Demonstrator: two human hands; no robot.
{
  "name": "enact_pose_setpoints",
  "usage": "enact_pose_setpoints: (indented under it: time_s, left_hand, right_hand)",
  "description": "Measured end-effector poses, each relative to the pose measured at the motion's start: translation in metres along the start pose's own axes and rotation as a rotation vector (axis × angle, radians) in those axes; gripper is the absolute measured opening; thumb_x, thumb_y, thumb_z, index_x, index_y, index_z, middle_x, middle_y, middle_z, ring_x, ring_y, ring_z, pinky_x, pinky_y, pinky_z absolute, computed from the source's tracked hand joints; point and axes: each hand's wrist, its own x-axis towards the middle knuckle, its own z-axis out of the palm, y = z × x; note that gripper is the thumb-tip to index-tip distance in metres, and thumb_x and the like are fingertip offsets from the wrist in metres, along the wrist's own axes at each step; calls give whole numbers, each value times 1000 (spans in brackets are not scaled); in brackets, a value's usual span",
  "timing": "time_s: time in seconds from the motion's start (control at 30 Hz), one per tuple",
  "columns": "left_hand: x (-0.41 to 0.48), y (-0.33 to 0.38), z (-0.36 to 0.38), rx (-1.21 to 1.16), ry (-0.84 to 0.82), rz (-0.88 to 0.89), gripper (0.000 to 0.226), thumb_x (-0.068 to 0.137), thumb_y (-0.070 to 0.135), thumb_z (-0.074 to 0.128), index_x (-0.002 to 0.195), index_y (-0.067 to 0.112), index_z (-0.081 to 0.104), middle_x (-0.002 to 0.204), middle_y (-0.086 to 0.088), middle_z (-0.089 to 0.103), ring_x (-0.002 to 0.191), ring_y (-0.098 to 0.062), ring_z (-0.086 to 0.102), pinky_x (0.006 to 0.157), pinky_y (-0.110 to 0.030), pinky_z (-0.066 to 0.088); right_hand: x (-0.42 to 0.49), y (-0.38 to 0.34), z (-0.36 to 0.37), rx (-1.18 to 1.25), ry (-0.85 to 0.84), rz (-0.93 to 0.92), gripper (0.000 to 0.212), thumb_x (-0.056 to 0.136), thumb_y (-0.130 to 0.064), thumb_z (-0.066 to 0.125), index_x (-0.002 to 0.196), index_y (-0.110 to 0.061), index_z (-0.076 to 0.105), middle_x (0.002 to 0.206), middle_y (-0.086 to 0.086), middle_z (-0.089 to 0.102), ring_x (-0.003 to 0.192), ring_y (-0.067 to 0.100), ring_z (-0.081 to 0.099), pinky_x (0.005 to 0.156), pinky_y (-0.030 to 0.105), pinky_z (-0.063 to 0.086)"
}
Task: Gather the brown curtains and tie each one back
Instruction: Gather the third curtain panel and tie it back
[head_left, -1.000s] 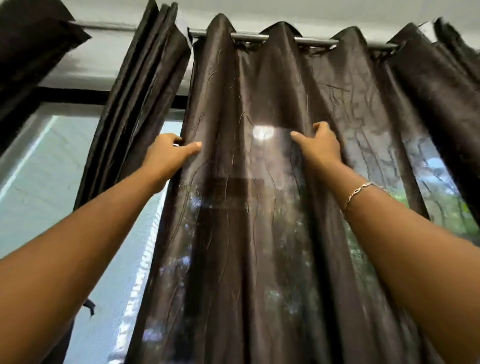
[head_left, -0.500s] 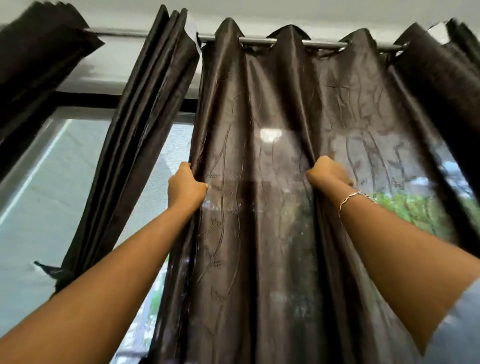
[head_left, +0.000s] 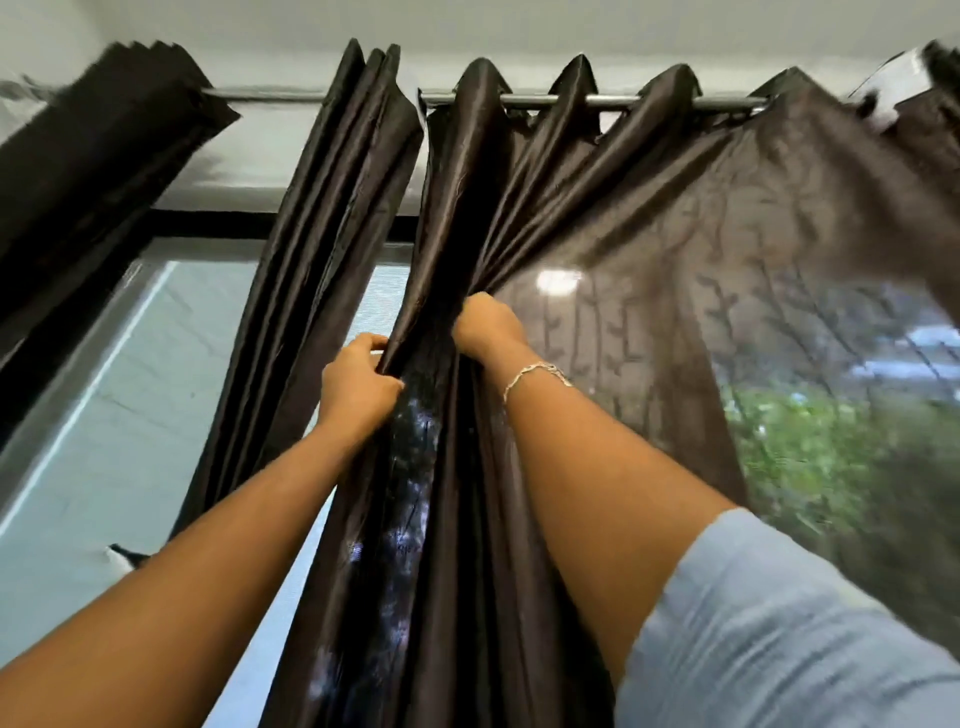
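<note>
A shiny brown curtain (head_left: 675, 249) hangs from a metal rod (head_left: 566, 100) in front of me. Its left part is bunched into tight folds while its right part still spreads, sheer, over the window. My left hand (head_left: 358, 387) grips the curtain's left edge. My right hand (head_left: 485, 325), with a bracelet on the wrist, grips a bundle of folds just to the right, close to the left hand. A second brown curtain (head_left: 311, 270) hangs gathered to the left, pulled in low down. A third bunched curtain (head_left: 88, 156) shows at the far left.
Behind the curtains is a window with a black frame (head_left: 218, 223) and pale glass (head_left: 124, 395). Green foliage (head_left: 810, 457) shows through the sheer fabric at right. A white tag (head_left: 893, 98) hangs near the rod's right end. The white ceiling is above.
Both hands closed on the curtain and came together. My right hand dragged the folds leftward toward my left hand, bunching the curtain's left part.
</note>
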Motion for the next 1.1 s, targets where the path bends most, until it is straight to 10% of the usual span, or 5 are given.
enact_pose_setpoints:
  time_s: [0.37, 0.7, 0.87, 1.1]
  left_hand:
    - [-11, 13, 15, -99, -39, 40, 31, 87, 40, 58, 98, 11, 58, 95, -7, 64, 96, -27, 61, 76, -33, 46]
    - [-29, 30, 57, -18, -97, -15, 64, 72, 63, 62, 105, 9, 55, 103, -8, 61, 99, -30, 58, 82, -37, 46]
    - [-38, 44, 73, -89, -107, -83, 108, 47, 83, 61, 125, 10, 50, 123, -10, 59, 112, -28, 56, 96, -42, 46]
    - [-43, 58, 93, 93, -26, -98, 44, 78, 19, 70, 113, 2, 49, 113, -18, 59, 101, -35, 56, 81, -39, 47]
  right_hand:
    - [6, -1, -11, 143, -68, -171, 32, 96, -29, 43, 67, -15, 43, 98, 15, 52, 99, 26, 52, 79, 29, 35]
    - [-29, 151, -92, -290, 400, 62, 54, 88, -35, 58, 130, -4, 42, 134, 20, 42, 126, 39, 38, 100, 45, 37]
    - [-37, 186, -113, -168, 290, 324, 93, 72, -60, 67, 136, -2, 32, 139, 20, 40, 129, 37, 39, 104, 51, 36]
    - [-30, 178, -100, 36, 98, 316, 74, 79, -56, 62, 128, -4, 45, 132, 17, 52, 123, 38, 46, 103, 50, 37]
